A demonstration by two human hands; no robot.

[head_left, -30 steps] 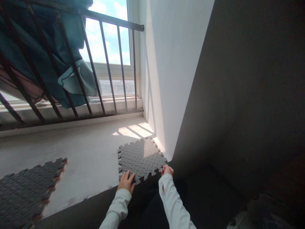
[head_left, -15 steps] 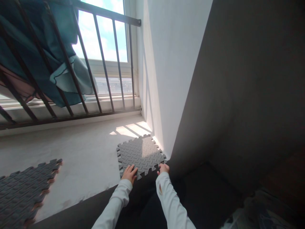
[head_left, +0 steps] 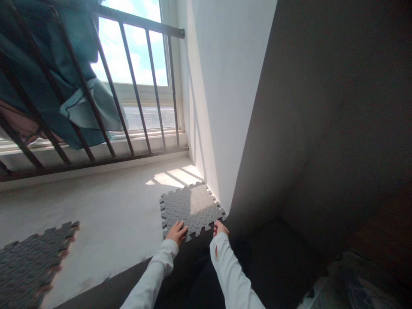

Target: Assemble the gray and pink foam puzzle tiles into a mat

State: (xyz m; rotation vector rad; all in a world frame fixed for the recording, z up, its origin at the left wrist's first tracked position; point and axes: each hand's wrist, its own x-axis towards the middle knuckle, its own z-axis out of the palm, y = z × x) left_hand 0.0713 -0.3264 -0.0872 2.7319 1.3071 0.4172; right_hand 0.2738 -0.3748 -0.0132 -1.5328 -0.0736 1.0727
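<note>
A grey foam mat tile [head_left: 193, 206] with toothed edges and a raised tread pattern lies flat on the pale ledge, close against the white wall. My left hand [head_left: 176, 232] rests on its near left corner, fingers spread over the surface. At the near right edge, my right hand [head_left: 220, 228] is closed with its fingers curled at the tile's teeth, seemingly pinching the rim. Part of the tile's near edge juts past the ledge over the dark space below.
A darker interlocking mat [head_left: 35, 262] covers the ledge at left. Behind stands a metal railing [head_left: 138, 96] before a window, with blue-green cloth [head_left: 74, 81] hanging there. The white wall [head_left: 222, 94] bounds the right side. A pale, crumpled thing [head_left: 341, 283] lies in shadow at lower right.
The view has shifted slightly, moving the railing and left mat a little leftward in the picture. Both hands stay at the tile's near edge, and the right fingers look more curled.
</note>
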